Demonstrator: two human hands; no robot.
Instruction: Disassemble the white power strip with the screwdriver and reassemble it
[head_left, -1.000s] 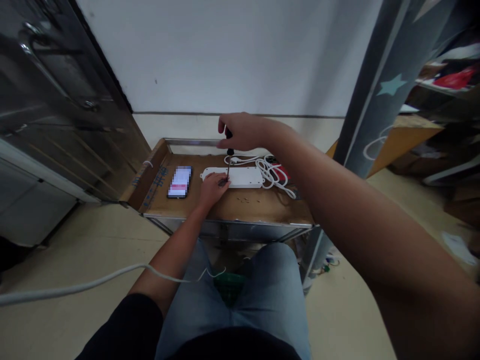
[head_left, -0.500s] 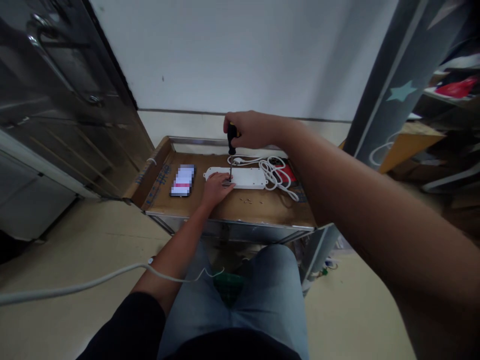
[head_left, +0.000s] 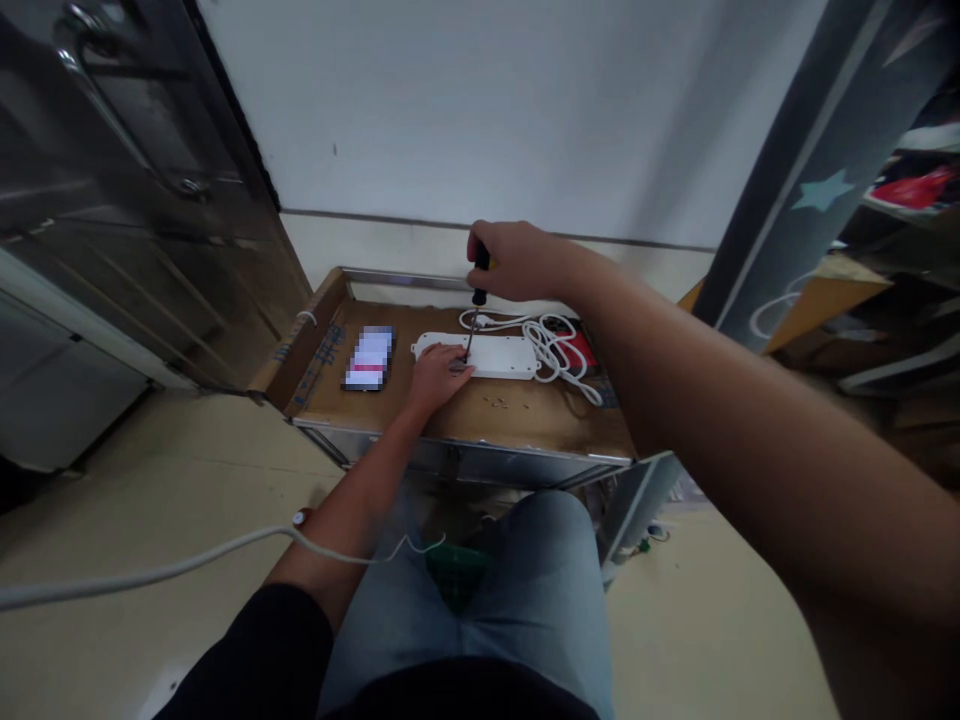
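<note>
My right hand (head_left: 510,262) is closed round the black-and-yellow handle of a screwdriver (head_left: 480,282). Its shaft runs down, leaning slightly, to the white power strip (head_left: 502,355) lying on the cardboard-covered tabletop. My left hand (head_left: 441,375) grips the strip's left part, with thumb and fingers either side of where the screwdriver's tip ends. What the tip touches is hidden by those fingers. Several small screws (head_left: 496,403) lie loose on the cardboard in front of the strip. The strip's white cord (head_left: 551,345) is coiled at its right end.
A phone (head_left: 370,358) with a lit, blurred screen lies left of the strip. Something red (head_left: 579,350) sits partly under the cord. Raised edges (head_left: 307,335) border the small table (head_left: 465,428). A white cable (head_left: 187,565) crosses the near left foreground.
My right hand has shifted a little to the right, and the screwdriver leans more than before. My left hand keeps its place on the power strip. The view has moved slightly.
</note>
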